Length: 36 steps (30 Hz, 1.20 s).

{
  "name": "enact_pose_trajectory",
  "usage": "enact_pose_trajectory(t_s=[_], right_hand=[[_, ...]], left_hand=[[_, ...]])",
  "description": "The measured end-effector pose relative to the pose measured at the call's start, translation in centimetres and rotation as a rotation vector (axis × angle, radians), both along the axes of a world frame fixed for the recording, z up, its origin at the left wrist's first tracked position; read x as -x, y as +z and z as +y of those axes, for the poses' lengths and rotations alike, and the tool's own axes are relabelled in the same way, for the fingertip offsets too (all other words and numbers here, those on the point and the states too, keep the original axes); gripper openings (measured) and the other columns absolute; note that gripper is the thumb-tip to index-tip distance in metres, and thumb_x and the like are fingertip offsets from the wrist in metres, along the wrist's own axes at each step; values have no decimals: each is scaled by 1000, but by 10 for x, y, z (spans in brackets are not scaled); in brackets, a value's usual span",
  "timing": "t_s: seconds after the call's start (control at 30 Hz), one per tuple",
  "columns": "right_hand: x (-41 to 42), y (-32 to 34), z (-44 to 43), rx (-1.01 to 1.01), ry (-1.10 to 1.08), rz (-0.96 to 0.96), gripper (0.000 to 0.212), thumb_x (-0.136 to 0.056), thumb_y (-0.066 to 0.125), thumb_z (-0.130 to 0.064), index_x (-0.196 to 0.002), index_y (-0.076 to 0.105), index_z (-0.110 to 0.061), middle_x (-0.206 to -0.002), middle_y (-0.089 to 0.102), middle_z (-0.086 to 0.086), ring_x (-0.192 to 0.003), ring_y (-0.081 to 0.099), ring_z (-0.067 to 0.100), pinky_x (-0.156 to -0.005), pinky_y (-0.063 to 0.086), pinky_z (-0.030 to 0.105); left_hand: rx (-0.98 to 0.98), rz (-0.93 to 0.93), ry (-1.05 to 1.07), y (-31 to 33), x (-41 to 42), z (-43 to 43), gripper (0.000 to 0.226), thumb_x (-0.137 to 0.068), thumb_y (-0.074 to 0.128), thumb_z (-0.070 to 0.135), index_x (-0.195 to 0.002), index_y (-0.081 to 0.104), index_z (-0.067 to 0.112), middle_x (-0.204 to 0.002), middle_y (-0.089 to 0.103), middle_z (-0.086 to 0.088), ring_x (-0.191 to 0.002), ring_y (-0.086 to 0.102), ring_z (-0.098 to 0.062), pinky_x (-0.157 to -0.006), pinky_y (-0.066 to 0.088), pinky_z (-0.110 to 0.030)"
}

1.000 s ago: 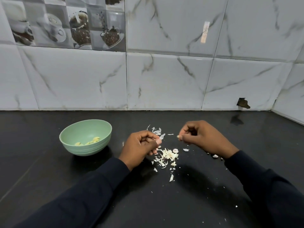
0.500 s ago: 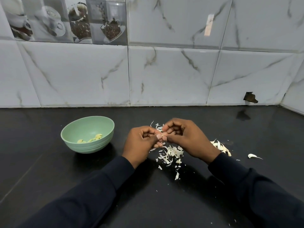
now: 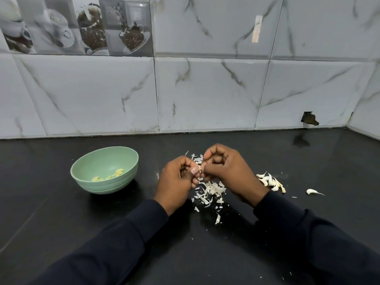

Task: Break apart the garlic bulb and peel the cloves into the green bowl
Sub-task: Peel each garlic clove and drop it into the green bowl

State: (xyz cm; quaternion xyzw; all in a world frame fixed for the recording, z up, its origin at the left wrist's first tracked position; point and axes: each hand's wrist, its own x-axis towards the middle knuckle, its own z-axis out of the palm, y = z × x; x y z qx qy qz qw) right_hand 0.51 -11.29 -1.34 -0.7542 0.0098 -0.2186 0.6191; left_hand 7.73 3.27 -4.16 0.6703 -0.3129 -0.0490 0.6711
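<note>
Together, the left hand (image 3: 176,182) and right hand (image 3: 226,171) pinch one garlic clove (image 3: 199,167) in curled fingers (image 3: 193,171) above peelings (image 3: 211,190) on the desk (image 3: 61,212); peeled cloves (image 3: 115,174) lie in the green bowl (image 3: 107,187), further left.

Dim, cool light leaves a soft shadow beside the green bowl (image 3: 102,187), faint sheen on the desk (image 3: 51,223), and wide-angle bowing of the wall tiles (image 3: 205,95).
</note>
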Motion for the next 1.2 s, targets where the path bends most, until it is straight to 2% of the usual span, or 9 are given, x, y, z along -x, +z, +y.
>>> enact_pose_trajectory(t_s=[0.07, 0.23, 0.4, 0.5, 0.63, 0.83, 0.97, 1.07, 1.2], right_hand=[[0, -1, 2, -45, 12, 2, 27, -81, 67, 1, -96, 48, -11, -76, 65, 18, -66, 59, 28, -64, 50, 40], [1, 1, 5, -152, 40, -12, 37, -89, 60, 16, -97, 39, -13, -81, 61, 22, -61, 60, 23, -55, 51, 26], [2, 3, 4, -180, 37, -25, 36, -87, 60, 17, -95, 41, -12, -78, 62, 22, -56, 58, 21, -52, 51, 24], [3, 4, 1, -179, 33, -33, 35, -88, 58, 18, -94, 41, -11, -81, 60, 29, -55, 58, 20, -51, 51, 23], [5, 5, -4, -90, 63, -33, 33, -90, 61, 14, -94, 41, -11, -83, 64, 27, -58, 59, 23, -53, 51, 25], [4, 4, -7, -32, 104, -34, 29, -83, 64, 4, -93, 43, -13, -83, 63, 26, -61, 58, 20, -55, 51, 26], [4, 4, -7, -22, 97, -39, 25, -79, 67, -4, -90, 46, -12, -83, 60, 36, -61, 56, 23, -55, 51, 27], [5, 4, -6, 24, 78, -53, 23, -79, 67, -2, -88, 48, -12, -87, 58, 43, -59, 55, 22, -55, 51, 28], [4, 1, -7, 97, 57, -46, 29, -85, 67, 13, -88, 50, -11, -83, 66, 29, -61, 57, 21, -57, 52, 29]], left_hand=[[27, 62, -36, 2, 2, 0, 22, -99, 52, -8, -84, 63, 3, -65, 65, 2, -56, 56, -9, -53, 49, -21], [75, 248, -153, 7, 6, 2, 25, -102, 52, -3, -83, 62, 9, -69, 64, -1, -54, 52, -8, -47, 43, -20], [159, 485, -285, 12, 7, 5, 19, -101, 52, 1, -88, 65, 5, -74, 65, -2, -64, 57, -8, -52, 47, -18], [214, 562, -319, 19, 7, 8, 12, -96, 56, -3, -89, 67, -2, -80, 70, -12, -69, 67, -13, -59, 53, -17], [195, 549, -296, 24, 6, 11, 14, -93, 55, -9, -86, 66, -5, -82, 72, -20, -71, 72, -19, -60, 56, -17], [145, 495, -272, 24, 6, 12, 20, -89, 55, -13, -79, 62, 3, -75, 67, -15, -64, 66, -18, -56, 53, -17], [132, 452, -277, 23, 4, 13, 19, -89, 58, -11, -82, 65, 4, -75, 68, -15, -66, 65, -19, -59, 53, -18], [130, 459, -276, 22, 4, 14, 16, -92, 56, -8, -87, 68, 1, -82, 69, -20, -70, 69, -21, -63, 55, -21], [130, 482, -269, 22, 7, 12, 8, -92, 66, 5, -85, 71, 3, -80, 69, -17, -69, 68, -20, -61, 55, -19]])
